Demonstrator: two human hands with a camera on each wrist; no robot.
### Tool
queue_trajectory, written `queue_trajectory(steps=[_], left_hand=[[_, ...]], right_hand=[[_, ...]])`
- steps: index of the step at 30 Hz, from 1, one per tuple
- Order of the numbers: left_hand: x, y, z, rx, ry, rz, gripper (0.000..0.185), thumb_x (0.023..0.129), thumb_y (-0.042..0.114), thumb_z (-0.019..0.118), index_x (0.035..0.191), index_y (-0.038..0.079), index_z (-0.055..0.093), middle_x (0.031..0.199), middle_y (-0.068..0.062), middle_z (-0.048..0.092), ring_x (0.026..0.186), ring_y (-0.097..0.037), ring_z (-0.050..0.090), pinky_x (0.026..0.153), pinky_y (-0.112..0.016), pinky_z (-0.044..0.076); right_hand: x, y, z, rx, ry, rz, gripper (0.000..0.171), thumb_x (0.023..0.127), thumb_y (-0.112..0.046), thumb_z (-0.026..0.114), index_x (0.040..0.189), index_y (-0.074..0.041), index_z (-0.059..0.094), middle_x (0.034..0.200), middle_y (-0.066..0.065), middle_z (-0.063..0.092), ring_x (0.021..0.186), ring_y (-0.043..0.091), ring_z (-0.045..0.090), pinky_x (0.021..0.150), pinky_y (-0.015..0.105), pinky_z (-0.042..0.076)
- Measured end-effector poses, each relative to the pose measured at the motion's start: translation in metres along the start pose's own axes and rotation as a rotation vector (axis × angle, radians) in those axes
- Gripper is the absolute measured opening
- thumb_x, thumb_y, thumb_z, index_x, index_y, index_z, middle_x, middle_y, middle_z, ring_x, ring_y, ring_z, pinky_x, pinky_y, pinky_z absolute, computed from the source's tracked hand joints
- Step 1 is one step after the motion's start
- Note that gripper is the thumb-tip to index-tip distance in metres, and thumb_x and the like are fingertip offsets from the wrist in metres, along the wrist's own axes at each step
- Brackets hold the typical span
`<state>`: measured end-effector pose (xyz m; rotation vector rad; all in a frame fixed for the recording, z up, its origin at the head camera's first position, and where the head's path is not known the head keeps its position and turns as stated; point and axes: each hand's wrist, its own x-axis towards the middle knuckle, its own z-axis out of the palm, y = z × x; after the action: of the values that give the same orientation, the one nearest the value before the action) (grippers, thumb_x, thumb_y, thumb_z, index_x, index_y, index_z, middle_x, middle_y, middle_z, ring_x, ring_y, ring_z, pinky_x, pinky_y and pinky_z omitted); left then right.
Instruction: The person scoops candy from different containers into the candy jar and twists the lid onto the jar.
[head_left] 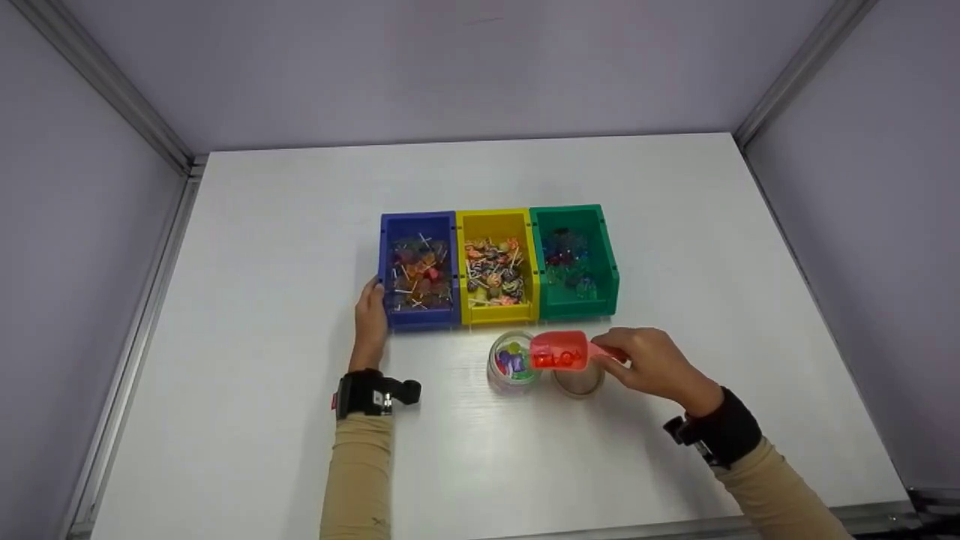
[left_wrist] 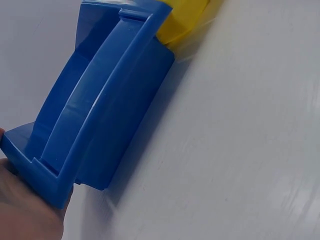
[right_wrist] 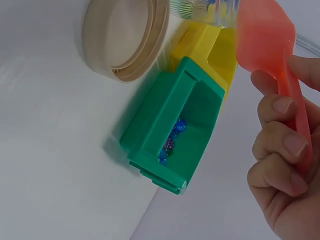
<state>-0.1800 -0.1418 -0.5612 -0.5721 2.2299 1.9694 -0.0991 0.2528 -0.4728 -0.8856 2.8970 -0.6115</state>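
Note:
My right hand (head_left: 651, 364) grips the handle of a pink-red scoop (head_left: 559, 351), its fingers curled round it in the right wrist view. Red wrapped candies lie in the scoop's bowl. The bowl is held beside and slightly over the rim of a clear jar (head_left: 504, 376) with colourful candies inside. Partly under the scoop lies a round beige lid (right_wrist: 95, 40), its hollow side showing. My left hand (head_left: 370, 322) holds the left front side of a blue bin (head_left: 421, 319); some of its fingers are hidden by the bin.
A yellow bin (head_left: 499, 313) of small lollipops joins the blue bin, which contains lollipops too. Right of it stands a green bin (head_left: 577, 307) with shiny wrapped candies. All rest on a white table (head_left: 262, 337), with grey walls (head_left: 465, 75) at the back and sides.

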Motion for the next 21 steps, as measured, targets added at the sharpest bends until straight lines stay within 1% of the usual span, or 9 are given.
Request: queue_trajectory(steps=[4, 8, 10, 12, 16, 18, 21], left_hand=[[0.001, -0.001, 0.000, 0.005, 0.003, 0.012, 0.051, 0.106, 0.025, 0.028, 0.151, 0.003, 0.027, 0.159, -0.019, 0.027, 0.150, -0.033, 0.022, 0.127, -0.043, 0.019], [0.001, -0.002, 0.000, 0.009, 0.002, 0.007, 0.051, 0.106, 0.025, 0.028, 0.151, 0.003, 0.027, 0.159, -0.019, 0.027, 0.150, -0.033, 0.022, 0.127, -0.044, 0.019], [0.002, -0.002, 0.000, 0.007, 0.001, 0.000, 0.051, 0.106, 0.025, 0.027, 0.151, 0.003, 0.027, 0.159, -0.019, 0.027, 0.150, -0.033, 0.022, 0.127, -0.044, 0.019], [0.001, -0.002, 0.000, 0.000, -0.004, -0.004, 0.051, 0.106, 0.026, 0.027, 0.152, 0.004, 0.026, 0.159, -0.018, 0.027, 0.150, -0.032, 0.022, 0.126, -0.044, 0.019], [0.000, -0.002, 0.000, -0.011, -0.016, -0.012, 0.051, 0.106, 0.027, 0.026, 0.153, 0.005, 0.025, 0.160, -0.017, 0.025, 0.151, -0.031, 0.020, 0.127, -0.044, 0.018], [-0.001, -0.001, 0.000, -0.009, -0.017, -0.018, 0.051, 0.106, 0.028, 0.027, 0.153, 0.007, 0.025, 0.161, -0.016, 0.024, 0.151, -0.030, 0.019, 0.127, -0.043, 0.018], [-0.001, -0.001, 0.000, 0.002, -0.016, -0.021, 0.051, 0.106, 0.028, 0.027, 0.153, 0.007, 0.025, 0.161, -0.016, 0.024, 0.152, -0.030, 0.019, 0.127, -0.043, 0.018]], right_hand=[[0.005, -0.008, -0.008, -0.033, -0.016, -0.006, 0.020, 0.087, -0.020, 0.071, 0.100, -0.005, 0.075, 0.082, 0.006, 0.076, 0.066, 0.015, 0.065, 0.064, 0.028, 0.060], [0.010, -0.016, -0.015, -0.049, -0.035, -0.025, 0.021, 0.086, -0.022, 0.071, 0.098, -0.005, 0.076, 0.086, 0.009, 0.077, 0.069, 0.019, 0.070, 0.067, 0.033, 0.062], [0.013, -0.019, -0.017, -0.058, -0.048, -0.039, 0.021, 0.087, -0.023, 0.071, 0.097, -0.005, 0.076, 0.084, 0.008, 0.077, 0.068, 0.019, 0.069, 0.065, 0.032, 0.061], [0.016, -0.022, -0.020, -0.074, -0.060, -0.057, 0.019, 0.087, -0.023, 0.070, 0.095, -0.006, 0.077, 0.081, 0.007, 0.077, 0.064, 0.016, 0.066, 0.061, 0.029, 0.060], [0.018, -0.023, -0.023, -0.117, -0.065, -0.085, 0.015, 0.088, -0.021, 0.070, 0.091, -0.009, 0.076, 0.071, 0.003, 0.073, 0.055, 0.008, 0.055, 0.052, 0.020, 0.049], [0.018, -0.023, -0.024, -0.128, -0.065, -0.090, 0.014, 0.088, -0.021, 0.070, 0.091, -0.009, 0.076, 0.069, 0.002, 0.071, 0.055, 0.006, 0.051, 0.050, 0.018, 0.045], [0.018, -0.023, -0.024, -0.125, -0.067, -0.085, 0.014, 0.087, -0.020, 0.070, 0.091, -0.008, 0.076, 0.073, 0.003, 0.073, 0.056, 0.007, 0.053, 0.052, 0.020, 0.049]])
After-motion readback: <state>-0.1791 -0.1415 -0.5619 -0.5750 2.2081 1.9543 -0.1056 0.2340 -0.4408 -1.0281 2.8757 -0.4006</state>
